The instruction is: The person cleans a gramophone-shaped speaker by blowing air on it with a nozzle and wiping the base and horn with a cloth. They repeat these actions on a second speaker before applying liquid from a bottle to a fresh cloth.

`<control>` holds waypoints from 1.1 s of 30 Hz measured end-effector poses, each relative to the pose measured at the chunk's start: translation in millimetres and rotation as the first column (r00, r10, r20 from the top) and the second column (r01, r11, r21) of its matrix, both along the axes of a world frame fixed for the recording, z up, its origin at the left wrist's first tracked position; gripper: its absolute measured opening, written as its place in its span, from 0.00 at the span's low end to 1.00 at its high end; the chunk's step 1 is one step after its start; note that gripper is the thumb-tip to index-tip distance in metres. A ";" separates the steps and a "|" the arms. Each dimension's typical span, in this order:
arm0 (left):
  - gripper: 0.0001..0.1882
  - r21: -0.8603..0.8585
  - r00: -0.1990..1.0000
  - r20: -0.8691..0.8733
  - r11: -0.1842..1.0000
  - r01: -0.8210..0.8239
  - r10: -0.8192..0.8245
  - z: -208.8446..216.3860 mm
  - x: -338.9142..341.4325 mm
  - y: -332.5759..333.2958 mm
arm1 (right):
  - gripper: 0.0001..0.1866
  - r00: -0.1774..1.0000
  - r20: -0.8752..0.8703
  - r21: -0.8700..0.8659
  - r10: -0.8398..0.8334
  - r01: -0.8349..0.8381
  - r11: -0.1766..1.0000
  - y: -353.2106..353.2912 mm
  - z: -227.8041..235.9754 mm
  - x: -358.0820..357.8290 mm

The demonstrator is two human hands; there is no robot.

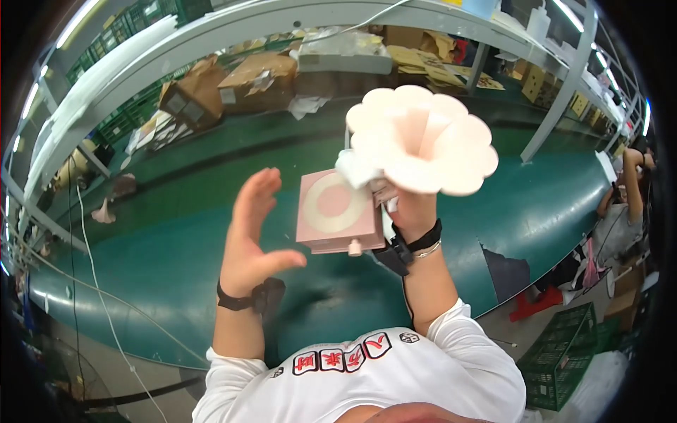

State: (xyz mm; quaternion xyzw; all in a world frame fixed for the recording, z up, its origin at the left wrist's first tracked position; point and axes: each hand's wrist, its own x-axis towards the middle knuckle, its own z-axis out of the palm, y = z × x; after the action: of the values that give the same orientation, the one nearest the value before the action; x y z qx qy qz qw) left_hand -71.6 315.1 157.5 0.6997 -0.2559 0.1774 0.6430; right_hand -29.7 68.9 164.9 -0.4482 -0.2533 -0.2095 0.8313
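Observation:
In front of me is a pink gramophone-shaped device (307, 220), a square box with a cream ring on top, a small knob on its front and a large pale flower-shaped horn. My right hand (412, 208) grips it at its right side, under the horn, which hides most of the fingers. Crumpled white wrapping (355, 169) sits at the base of the horn. To the left of the box my left hand (250, 233) is raised open, thumb held apart, touching nothing. Each wrist wears a black strap.
A green work surface (176, 282) spans the space before me. Cardboard boxes (257, 77) and a white bin (345, 60) stand at the back under a grey metal frame. A pale horn piece (104, 211) lies far left. Another person (620, 225) is at the right; a green crate (560, 359) stands below.

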 end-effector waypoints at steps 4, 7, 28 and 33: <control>0.66 0.117 0.950 -0.077 0.944 0.309 -0.302 -6.0 0.9 -9.4 | 0.09 0.899 0.435 0.053 -0.042 0.021 0.998 18.3 63.4 -9.0; 0.72 0.052 0.950 -0.177 0.961 0.271 -0.258 -7.8 -1.4 -18.2 | 0.11 0.927 0.366 -0.007 -0.084 0.093 0.996 11.5 51.6 -13.9; 0.74 0.013 0.816 0.534 0.963 -0.269 0.221 -2.6 2.0 -16.7 | 0.18 0.967 -0.092 -0.362 -0.237 0.189 0.913 6.9 28.6 -30.5; 0.71 -0.096 0.747 0.576 0.935 -0.341 0.331 -1.2 2.6 -11.6 | 0.14 0.962 0.062 -0.442 -0.267 0.267 0.857 19.3 25.8 -58.1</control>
State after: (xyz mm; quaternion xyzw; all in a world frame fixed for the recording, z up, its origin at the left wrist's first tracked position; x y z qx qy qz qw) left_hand -69.0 303.5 156.3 0.6505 -0.3120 0.4940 0.4852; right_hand -87.8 88.2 190.7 -0.6575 -0.2293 -0.2586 0.6695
